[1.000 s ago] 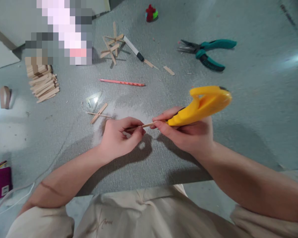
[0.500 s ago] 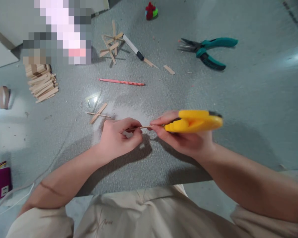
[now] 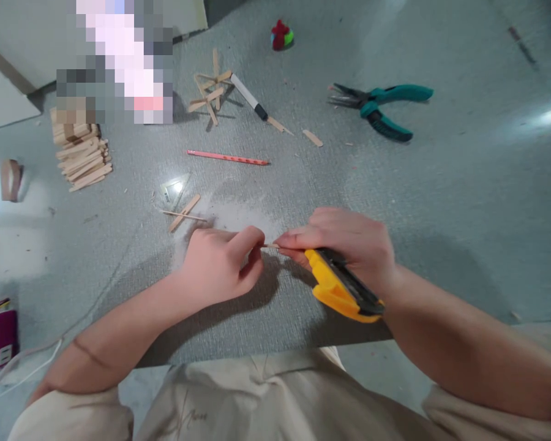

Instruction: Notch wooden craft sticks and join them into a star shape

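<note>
My left hand is closed, thumb and forefinger pinching a thin wooden stick. Only a short length of the stick shows in the gap between my hands. My right hand is wrapped round a yellow utility knife with a black strip along its body. The knife's rear end slants down towards my wrist, and its front end and blade are hidden by my fingers. The right fingertips are at the stick's right end. Beyond my left hand, a craft stick lies crossed with a thinner stick.
Pale dust lies beside my hands. Further off are a clear set square, a pink pencil, a white craft knife, joined craft sticks, a stick pile, teal pliers, a red-green toy and a purple box.
My right hand has rolled over, so its back now faces up. The yellow knife's rear end has swung down towards me. My left fingers have curled in more round the stick.
</note>
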A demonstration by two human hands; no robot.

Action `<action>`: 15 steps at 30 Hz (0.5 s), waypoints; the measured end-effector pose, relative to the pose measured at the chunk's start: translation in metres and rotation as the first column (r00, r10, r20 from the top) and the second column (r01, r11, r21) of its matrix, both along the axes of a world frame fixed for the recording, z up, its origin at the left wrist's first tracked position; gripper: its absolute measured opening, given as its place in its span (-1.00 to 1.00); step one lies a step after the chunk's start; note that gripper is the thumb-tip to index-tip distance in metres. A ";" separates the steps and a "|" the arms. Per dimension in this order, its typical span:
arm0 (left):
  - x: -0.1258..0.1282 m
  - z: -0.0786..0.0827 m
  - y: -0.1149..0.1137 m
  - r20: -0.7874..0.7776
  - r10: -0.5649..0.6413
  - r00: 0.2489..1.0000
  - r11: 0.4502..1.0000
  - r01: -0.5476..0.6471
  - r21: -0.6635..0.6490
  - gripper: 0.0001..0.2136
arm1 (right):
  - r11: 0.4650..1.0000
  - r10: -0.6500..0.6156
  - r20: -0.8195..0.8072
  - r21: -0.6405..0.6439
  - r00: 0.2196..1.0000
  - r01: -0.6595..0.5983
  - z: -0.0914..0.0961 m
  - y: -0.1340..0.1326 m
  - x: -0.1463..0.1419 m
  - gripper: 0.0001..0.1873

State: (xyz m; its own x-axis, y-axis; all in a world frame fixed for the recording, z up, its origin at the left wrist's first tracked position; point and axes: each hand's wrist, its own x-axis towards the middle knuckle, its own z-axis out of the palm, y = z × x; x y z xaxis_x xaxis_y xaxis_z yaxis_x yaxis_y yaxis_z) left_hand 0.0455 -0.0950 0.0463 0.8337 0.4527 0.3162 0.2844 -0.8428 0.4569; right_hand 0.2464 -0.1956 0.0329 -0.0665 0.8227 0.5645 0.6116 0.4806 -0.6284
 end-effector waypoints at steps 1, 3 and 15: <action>0.000 0.001 0.000 -0.015 -0.006 1.000 1.000 0.007 0.022 -0.90 | 1.000 0.011 0.013 0.015 1.000 -0.011 -0.001 0.000 0.001 -0.86; -0.001 0.004 0.001 -0.067 -0.019 0.998 1.000 0.020 0.017 -0.89 | 0.998 0.032 0.041 0.046 0.999 -0.034 -0.002 0.001 0.002 -0.86; -0.003 0.029 0.027 -0.236 -0.321 0.917 0.836 0.157 -0.527 -0.89 | 0.976 0.170 0.118 0.115 0.978 -0.183 -0.004 0.008 0.013 -0.92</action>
